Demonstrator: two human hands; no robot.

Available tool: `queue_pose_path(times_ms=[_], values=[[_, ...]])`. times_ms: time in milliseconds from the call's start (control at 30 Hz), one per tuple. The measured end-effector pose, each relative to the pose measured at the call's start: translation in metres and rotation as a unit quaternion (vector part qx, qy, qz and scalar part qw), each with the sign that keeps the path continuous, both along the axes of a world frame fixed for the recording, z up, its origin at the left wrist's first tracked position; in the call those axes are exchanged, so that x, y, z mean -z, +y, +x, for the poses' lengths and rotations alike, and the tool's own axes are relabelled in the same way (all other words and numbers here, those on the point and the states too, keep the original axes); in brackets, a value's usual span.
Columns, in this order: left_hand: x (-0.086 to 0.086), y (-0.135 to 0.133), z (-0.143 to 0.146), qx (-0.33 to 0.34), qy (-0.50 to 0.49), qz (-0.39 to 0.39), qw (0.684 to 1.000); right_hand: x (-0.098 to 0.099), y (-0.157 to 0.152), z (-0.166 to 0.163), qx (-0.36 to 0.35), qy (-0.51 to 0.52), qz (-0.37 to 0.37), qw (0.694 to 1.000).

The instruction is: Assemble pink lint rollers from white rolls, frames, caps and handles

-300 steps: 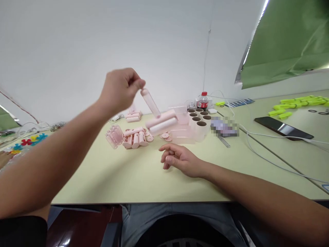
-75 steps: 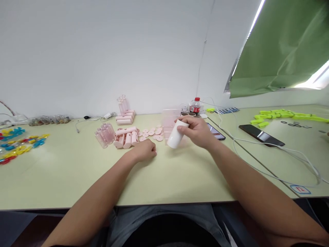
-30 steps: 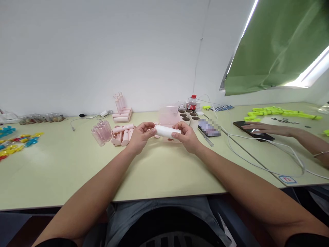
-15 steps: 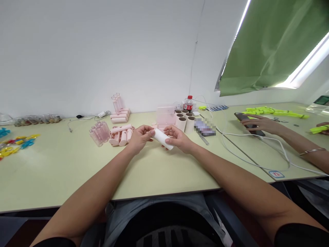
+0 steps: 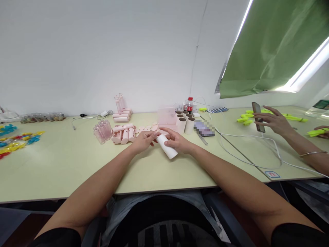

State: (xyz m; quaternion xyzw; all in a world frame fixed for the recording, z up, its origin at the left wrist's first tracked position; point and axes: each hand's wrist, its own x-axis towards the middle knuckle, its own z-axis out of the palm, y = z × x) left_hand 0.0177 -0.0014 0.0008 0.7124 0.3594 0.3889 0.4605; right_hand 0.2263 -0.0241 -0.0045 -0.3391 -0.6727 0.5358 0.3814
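A white paper roll [image 5: 167, 146] is held tilted over the front of the table, its near end pointing down and to the right. My right hand [image 5: 179, 141] is closed around its side, thumb on top. My left hand [image 5: 143, 141] pinches at the far upper end of the roll; the fingertips partly hide what is there. Just beyond my hands lie several flat pink discs [image 5: 147, 128] and a pale pink translucent box [image 5: 166, 116]. To the left are pink cylinders [image 5: 124, 133] in a pile and clear pink tubes [image 5: 102, 131].
Several upright paper rolls [image 5: 189, 126] stand behind my right hand, near a cola bottle [image 5: 189, 105] and a blurred phone [image 5: 204, 127]. White cables [image 5: 239, 134] cross the table on the right. A co-worker's hand [image 5: 276, 121] holds a phone [image 5: 258, 116] beside yellow-green items [image 5: 245, 118].
The paper roll has turned steeper, its near end swinging down and toward me. My left fingers have shifted to its far tip. The co-worker's hand has raised the phone upright.
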Motion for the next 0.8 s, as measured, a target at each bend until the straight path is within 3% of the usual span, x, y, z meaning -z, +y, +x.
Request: queue_pose_path(times_ms=[167, 233, 333, 467, 633, 800], values=[[0.0, 0.012, -0.013, -0.148, 0.077, 0.07, 0.983, -0.003, 0.005, 0.002, 0.052, 0.007, 0.03, 0.998], [0.003, 0.016, -0.018, -0.176, 0.131, 0.101, 0.97, -0.004, 0.006, 0.003, 0.083, 0.023, 0.024, 0.996], [0.009, 0.016, -0.017, -0.159, 0.25, 0.143, 0.944, -0.007, 0.008, 0.004, 0.122, 0.042, 0.016, 0.992], [0.015, 0.011, 0.0, -0.084, 0.354, 0.197, 0.91, -0.008, 0.008, 0.004, 0.147, 0.043, 0.008, 0.988], [0.012, 0.007, 0.006, -0.049, 0.417, 0.198, 0.886, -0.007, 0.007, 0.004, 0.14, 0.038, 0.01, 0.989], [0.01, 0.003, -0.002, -0.061, 0.394, 0.209, 0.893, -0.003, 0.007, 0.003, 0.117, 0.025, 0.017, 0.993]])
